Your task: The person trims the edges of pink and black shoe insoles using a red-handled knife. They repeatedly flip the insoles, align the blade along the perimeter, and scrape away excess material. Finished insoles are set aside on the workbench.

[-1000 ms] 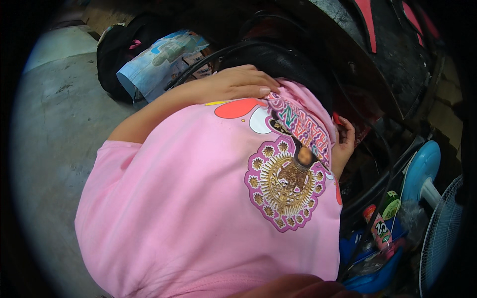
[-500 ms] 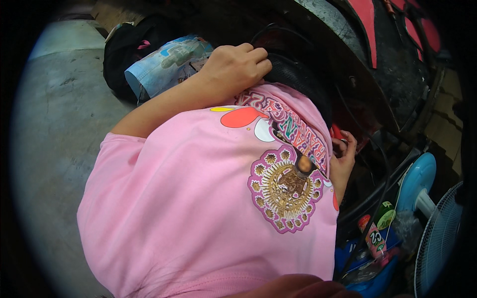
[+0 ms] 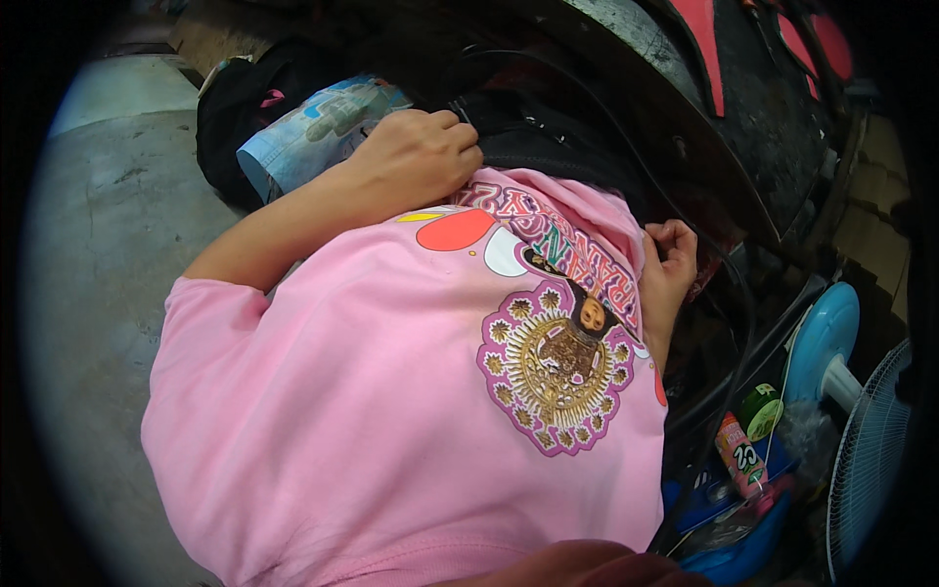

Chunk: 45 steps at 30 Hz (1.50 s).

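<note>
Across my lap, past the hem of my pink shirt [image 3: 391, 391], lies a piece of black material [image 3: 548, 147] with a stitched line and small shiny spots. My left hand [image 3: 425, 152] is closed at its left end, fingers curled down on the edge. At the right end is my right hand [image 3: 673, 259], its thumb and fingers bent together. Whatever those right fingers hold, if anything, is hidden. A light-blue printed sheet [image 3: 333, 127], curved over, sits beside my left wrist.
A dark bag-like bundle [image 3: 230, 147] lies behind the printed sheet. Ahead is a dark worktop with red cut pieces [image 3: 706, 49]. A black cable [image 3: 748, 313] loops down on the right, near a blue-and-white fan [image 3: 871, 460], a pink bottle [image 3: 741, 458] and a blue container [image 3: 743, 553].
My left hand has shifted left and slightly down, exposing more black material. The right hand has risen a little, and the red thing by its fingers no longer shows.
</note>
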### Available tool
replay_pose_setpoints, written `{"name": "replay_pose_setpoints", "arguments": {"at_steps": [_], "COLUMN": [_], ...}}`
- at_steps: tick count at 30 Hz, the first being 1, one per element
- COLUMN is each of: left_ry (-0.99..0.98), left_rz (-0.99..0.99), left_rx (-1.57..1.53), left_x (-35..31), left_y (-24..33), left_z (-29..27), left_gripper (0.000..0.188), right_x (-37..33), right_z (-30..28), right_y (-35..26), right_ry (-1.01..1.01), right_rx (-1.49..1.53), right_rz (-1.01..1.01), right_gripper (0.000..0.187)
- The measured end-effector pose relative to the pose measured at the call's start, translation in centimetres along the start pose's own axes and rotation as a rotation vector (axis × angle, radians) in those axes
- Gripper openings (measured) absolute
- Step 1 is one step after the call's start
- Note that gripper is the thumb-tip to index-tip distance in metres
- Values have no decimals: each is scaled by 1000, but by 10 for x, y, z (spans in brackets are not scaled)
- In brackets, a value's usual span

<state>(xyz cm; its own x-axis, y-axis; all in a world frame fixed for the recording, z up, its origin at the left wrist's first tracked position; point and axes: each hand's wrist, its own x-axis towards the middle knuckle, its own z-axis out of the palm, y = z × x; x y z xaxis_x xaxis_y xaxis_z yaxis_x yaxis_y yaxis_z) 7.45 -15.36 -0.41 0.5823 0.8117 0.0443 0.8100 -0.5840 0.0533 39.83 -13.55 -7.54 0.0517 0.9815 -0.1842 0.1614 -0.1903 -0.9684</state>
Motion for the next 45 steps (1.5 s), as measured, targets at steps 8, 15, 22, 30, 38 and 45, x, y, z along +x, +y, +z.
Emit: {"name": "replay_pose_setpoints", "arguments": {"at_steps": [8,15,22,30,38,45], "left_ry": [-180,-287,-131,261,585,546], "left_rz": [-22,-110,-122,40,150,-100], "left_rx": [15,-42,-126,-85,43,-172], "left_x": [-13,-19,-10,24,115,202], "left_y": [5,3,2,-10,-65,-122], "left_z": [-25,-28,-52,-86,-89,-62], "left_gripper": [11,10,11,27,27,47], "right_x": [17,46,34,32,102,206], "right_z": [11,22,-20,-62,-46,-3], "right_y": [-19,-8,9,-51,-150,-225], "right_ry": [-220,-297,-274,63,33,-47], "right_rx": [-6,-156,43,58,-366,-460], "right_rz": [-199,-222,-41,-435,-994,-1054], "right_gripper": [23,19,29,29,35,30]}}
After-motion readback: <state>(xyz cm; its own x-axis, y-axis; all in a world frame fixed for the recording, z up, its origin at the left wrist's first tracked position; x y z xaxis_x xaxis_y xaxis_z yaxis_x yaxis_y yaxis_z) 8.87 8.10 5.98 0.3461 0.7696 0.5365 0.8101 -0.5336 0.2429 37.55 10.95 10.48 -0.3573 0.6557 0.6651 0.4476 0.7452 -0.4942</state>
